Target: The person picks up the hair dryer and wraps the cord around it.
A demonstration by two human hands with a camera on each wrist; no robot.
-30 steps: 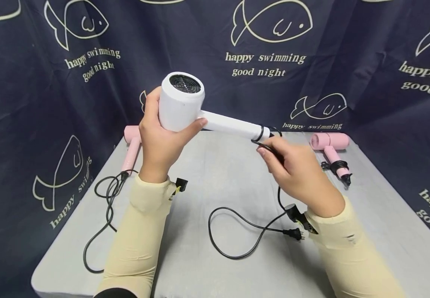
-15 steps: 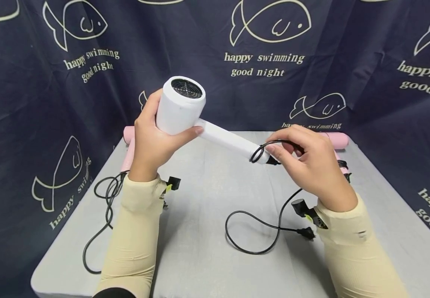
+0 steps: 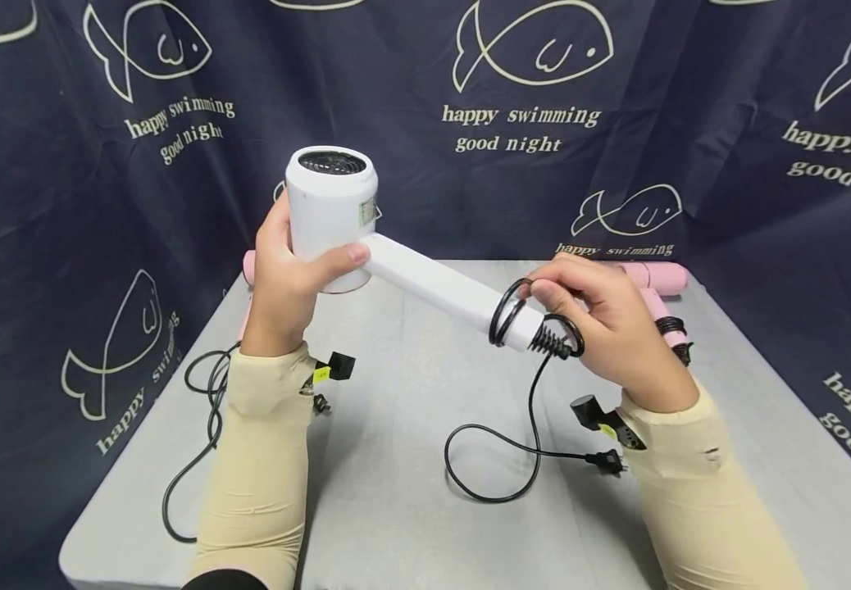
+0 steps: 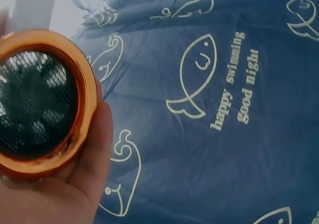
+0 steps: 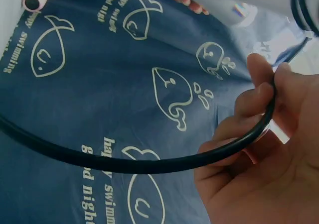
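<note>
A white hair dryer (image 3: pixel 331 205) is held above the table, its round black grille facing up and its handle slanting down to the right. My left hand (image 3: pixel 285 274) grips the barrel, thumb by the handle's root. In the left wrist view the barrel's other end shows an orange-gold ring (image 4: pixel 88 92) around a dark mesh. Black power cord (image 3: pixel 505 315) loops round the handle's lower end. Between thumb and fingertips, my right hand (image 3: pixel 602 319) pinches that cord beside the handle; the right wrist view shows the cord (image 5: pixel 144 165) curving away. Its loose length lies on the table, ending in a plug (image 3: pixel 606 461).
At the back right lies a pink hair dryer (image 3: pixel 654 279) with its cord wound round the handle, partly behind my right hand. Another pink hair dryer (image 3: pixel 248 267) sits at the left, mostly hidden, its loose black cord (image 3: pixel 211 401) trailing forward. A dark-blue curtain (image 3: pixel 396 74) surrounds the table.
The dryer's handle has tilted further downward and its barrel has shifted left. My right hand has moved up and right, then brought the cord round the handle's end, where more loops now show.
</note>
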